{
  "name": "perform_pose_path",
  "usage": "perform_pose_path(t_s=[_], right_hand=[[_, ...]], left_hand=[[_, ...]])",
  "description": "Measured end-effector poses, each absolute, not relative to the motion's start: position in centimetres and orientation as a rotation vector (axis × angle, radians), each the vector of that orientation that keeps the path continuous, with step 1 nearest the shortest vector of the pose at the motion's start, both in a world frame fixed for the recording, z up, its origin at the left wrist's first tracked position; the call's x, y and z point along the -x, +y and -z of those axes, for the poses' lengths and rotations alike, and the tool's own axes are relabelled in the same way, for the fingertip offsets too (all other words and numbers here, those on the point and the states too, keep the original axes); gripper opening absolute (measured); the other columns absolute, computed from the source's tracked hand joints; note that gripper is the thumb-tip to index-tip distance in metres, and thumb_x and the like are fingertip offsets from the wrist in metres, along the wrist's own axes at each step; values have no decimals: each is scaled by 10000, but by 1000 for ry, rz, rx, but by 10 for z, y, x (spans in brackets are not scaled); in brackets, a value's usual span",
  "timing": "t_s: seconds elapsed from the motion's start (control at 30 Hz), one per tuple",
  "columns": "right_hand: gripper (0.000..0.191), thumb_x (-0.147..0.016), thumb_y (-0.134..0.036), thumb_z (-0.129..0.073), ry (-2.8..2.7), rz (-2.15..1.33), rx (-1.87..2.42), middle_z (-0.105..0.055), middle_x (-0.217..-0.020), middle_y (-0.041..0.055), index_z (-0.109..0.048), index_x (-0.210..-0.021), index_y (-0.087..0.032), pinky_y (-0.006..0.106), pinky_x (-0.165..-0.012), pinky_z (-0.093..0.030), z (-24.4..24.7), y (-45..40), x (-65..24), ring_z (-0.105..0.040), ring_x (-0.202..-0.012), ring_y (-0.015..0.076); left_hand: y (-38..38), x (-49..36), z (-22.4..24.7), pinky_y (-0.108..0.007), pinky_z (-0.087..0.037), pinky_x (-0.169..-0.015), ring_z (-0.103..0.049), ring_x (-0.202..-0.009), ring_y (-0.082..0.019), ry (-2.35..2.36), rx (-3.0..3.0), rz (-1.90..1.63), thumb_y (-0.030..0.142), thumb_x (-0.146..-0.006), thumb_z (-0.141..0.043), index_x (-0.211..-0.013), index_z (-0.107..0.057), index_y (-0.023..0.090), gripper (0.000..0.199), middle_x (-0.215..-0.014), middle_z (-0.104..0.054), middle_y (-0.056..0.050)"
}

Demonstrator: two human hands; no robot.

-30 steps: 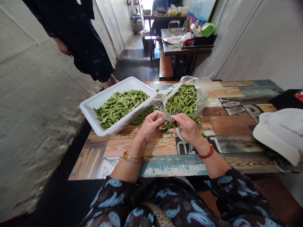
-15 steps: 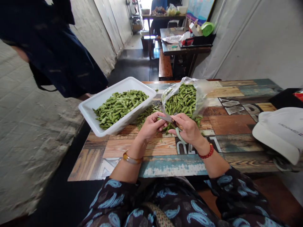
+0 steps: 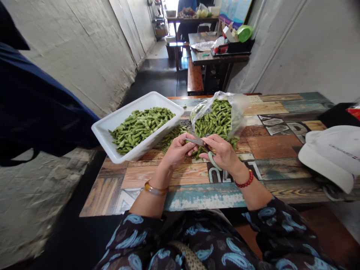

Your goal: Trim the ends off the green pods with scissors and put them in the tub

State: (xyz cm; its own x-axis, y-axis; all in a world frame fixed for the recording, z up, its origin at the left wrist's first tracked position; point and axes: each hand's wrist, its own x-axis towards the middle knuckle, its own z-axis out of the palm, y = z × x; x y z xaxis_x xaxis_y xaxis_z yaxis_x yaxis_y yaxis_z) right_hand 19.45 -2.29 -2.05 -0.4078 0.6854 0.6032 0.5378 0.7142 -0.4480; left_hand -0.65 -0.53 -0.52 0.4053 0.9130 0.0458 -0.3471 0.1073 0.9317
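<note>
Scissors with pale green handles (image 3: pixel 214 161) are in my right hand (image 3: pixel 222 150), their blades apart and pointing left at the fingers of my left hand. My left hand (image 3: pixel 178 150) is closed, thumb and fingers pinched around something small, perhaps a green pod, mostly hidden. A white tub (image 3: pixel 97 129) on the left holds a heap of green pods (image 3: pixel 142 127). Behind my hands a clear plastic bag (image 3: pixel 239 108) lies open with more pods (image 3: pixel 219 116) inside. Small green trimmings (image 3: pixel 168 140) are scattered between tub and bag.
The patchwork wooden table (image 3: pixel 182 197) carries a white cap (image 3: pixel 332 153) at the right. A person in dark blue clothing (image 3: pixel 42 101) stands close at the left. Farther back are a bench (image 3: pixel 195 77), a second table (image 3: pixel 197 56) with a green bowl (image 3: pixel 244 33), and another person.
The person in dark blue has moved left and nearer. The view has shifted slightly. My hands keep nearly the same pose around the scissors and the small item.
</note>
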Motion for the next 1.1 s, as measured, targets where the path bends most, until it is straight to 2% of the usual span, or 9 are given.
perform_pose_path(t_s=[0.17,0.33,0.47,0.53,0.67,0.8,0.93,1.0,1.1], right_hand=[[426,-857,-415,-699,-2088,-295,992,-642,-936,69,-611,-1226,-222,329,-722,-556,22,-23,-192,-629,-797,202],[413,-856,-455,-690,-1919,-347,1071,-676,-977,85,-647,-1175,-197,353,-800,-561,23,-21,-190,-661,-873,221],[435,-854,-489,-681,-1827,-371,1121,-674,-921,71,-660,-1181,-203,349,-784,-568,22,-20,-194,-664,-834,214],[447,-848,-508,-681,-1818,-390,1131,-675,-921,69,-666,-1180,-210,346,-784,-569,20,-20,-196,-665,-828,212],[470,-844,-526,-675,-1821,-382,1138,-674,-895,66,-672,-1182,-200,353,-784,-563,18,-20,-198,-656,-813,214],[447,-856,-507,-669,-1819,-369,1159,-676,-896,59,-668,-1196,-217,360,-788,-557,18,-18,-200,-650,-816,216],[444,-856,-493,-675,-1831,-374,1153,-675,-906,57,-660,-1207,-221,356,-787,-561,20,-18,-200,-655,-824,214],[442,-857,-481,-678,-1841,-377,1133,-674,-913,59,-657,-1212,-220,359,-787,-565,21,-19,-199,-660,-829,215],[441,-859,-462,-682,-1849,-394,1136,-678,-932,76,-656,-1217,-206,372,-783,-572,23,-21,-196,-668,-823,221]], left_hand=[[-6,7,4,-163,-282,-447,-435,-471,-41,684,-1091,-1036,365,-745,-792,-854,-610,135,313,-648,-635,-9],[-4,10,-3,-151,-301,-445,-453,-499,-42,686,-977,-1098,333,-742,-774,-876,-612,145,282,-677,-594,11],[1,14,-6,-149,-265,-399,-454,-504,-43,729,-900,-1127,385,-762,-735,-757,-550,145,303,-722,-554,10],[1,14,-5,-157,-289,-398,-457,-494,-48,785,-936,-1104,358,-762,-727,-786,-553,155,268,-709,-540,20],[1,14,2,-180,-336,-421,-485,-492,-76,926,-1145,-966,223,-795,-599,-839,-599,161,75,-670,-529,24],[2,9,13,-203,-389,-527,-515,-572,-108,1024,-1483,-911,116,-783,-490,-792,-654,158,170,-674,-578,2],[-1,0,24,-254,-421,-707,-588,-783,-171,1121,-1886,-963,169,-829,-564,-917,-735,187,193,-844,-674,-51],[-5,-5,28,-265,-399,-683,-578,-743,-178,1173,-2038,-886,224,-841,-606,-981,-748,218,199,-852,-660,-62],[-12,-11,35,-273,-369,-630,-557,-686,-184,1203,-2231,-729,253,-845,-619,-949,-755,229,172,-804,-611,-74]])
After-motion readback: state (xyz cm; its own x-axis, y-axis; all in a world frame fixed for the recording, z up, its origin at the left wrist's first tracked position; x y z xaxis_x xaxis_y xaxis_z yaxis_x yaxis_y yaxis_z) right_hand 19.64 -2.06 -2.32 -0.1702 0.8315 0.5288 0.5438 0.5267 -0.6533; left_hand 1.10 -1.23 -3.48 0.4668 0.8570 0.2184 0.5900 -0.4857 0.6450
